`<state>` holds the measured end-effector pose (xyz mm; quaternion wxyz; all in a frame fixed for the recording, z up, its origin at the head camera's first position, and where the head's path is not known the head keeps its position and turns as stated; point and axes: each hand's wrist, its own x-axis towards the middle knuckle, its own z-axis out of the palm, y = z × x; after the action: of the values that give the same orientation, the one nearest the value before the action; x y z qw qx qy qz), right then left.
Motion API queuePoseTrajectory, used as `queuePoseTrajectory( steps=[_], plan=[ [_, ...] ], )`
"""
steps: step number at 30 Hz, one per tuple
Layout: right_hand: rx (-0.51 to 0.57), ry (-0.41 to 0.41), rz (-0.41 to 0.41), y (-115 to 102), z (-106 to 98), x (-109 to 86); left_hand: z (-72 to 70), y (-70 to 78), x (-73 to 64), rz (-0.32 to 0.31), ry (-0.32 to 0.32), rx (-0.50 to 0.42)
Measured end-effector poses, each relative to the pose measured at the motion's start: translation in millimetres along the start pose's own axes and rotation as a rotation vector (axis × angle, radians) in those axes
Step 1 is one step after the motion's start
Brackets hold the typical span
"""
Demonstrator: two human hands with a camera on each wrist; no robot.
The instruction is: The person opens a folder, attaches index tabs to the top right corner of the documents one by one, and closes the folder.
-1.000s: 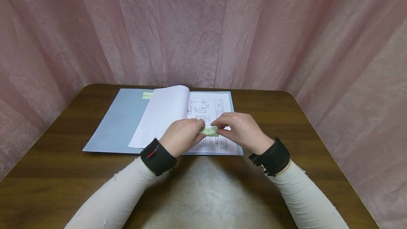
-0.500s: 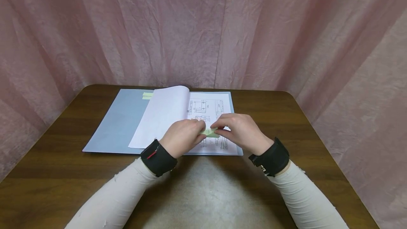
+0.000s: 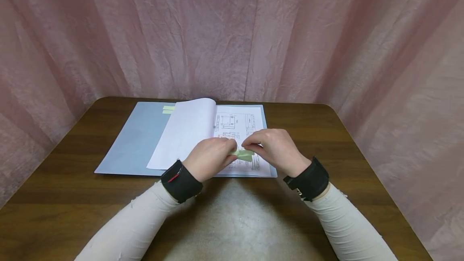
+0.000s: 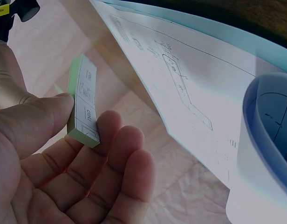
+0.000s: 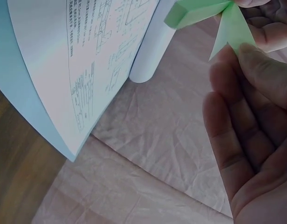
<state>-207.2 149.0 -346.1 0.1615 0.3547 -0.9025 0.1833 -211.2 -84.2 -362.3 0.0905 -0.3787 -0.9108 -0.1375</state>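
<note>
A pink curtain (image 3: 224, 35) hangs in folds along the far side and both flanks of a dark brown wooden desk (image 3: 54, 180). On the far half of the desk lies an open light-blue folder (image 3: 127, 144). Over its middle a white page (image 3: 181, 140) curves over to the left, its blank side up; to the right lies a printed sheet (image 3: 259, 122) with line drawings and small text, too small to read.

White sleeves (image 3: 123, 228) come in from the near side, left and right. The left hand (image 3: 208, 157) pinches one end of a small pad between thumb and fingertips, the other fingers bent loosely. The right hand (image 3: 277, 148), facing it, has thumb and forefinger closed on a green slip, the rest of its fingers gently curled. A black wristband (image 3: 181, 182) circles each wrist.

The pad of green sticky notes (image 4: 85, 100) is between the two hands, above the near part of the printed sheet, with printing on its pale back. Two light-green tabs (image 3: 168, 110) lie on the folder's far left part, beside the curved page. The green slip (image 5: 235, 28) bends away from the pad, meeting it at one end.
</note>
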Motion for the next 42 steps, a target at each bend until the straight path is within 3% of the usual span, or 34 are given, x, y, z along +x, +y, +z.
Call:
queuePoseTrajectory(
  steps=[16, 27, 42],
  plan=[
    [0.000, 0.072, -0.032, 2.2, 1.2, 0.7, -0.7, 2.5, 0.2, 0.026, -0.008, -0.023],
    [-0.039, -0.021, -0.031, 0.7, 4.6, 0.5, 0.5, 2.6, 1.6, 0.025, -0.015, 0.005],
    [-0.088, 0.025, 0.004, 1.9, 2.1, -0.3, 3.1, 2.1, -1.0, 0.043, -0.018, -0.004]
  ],
)
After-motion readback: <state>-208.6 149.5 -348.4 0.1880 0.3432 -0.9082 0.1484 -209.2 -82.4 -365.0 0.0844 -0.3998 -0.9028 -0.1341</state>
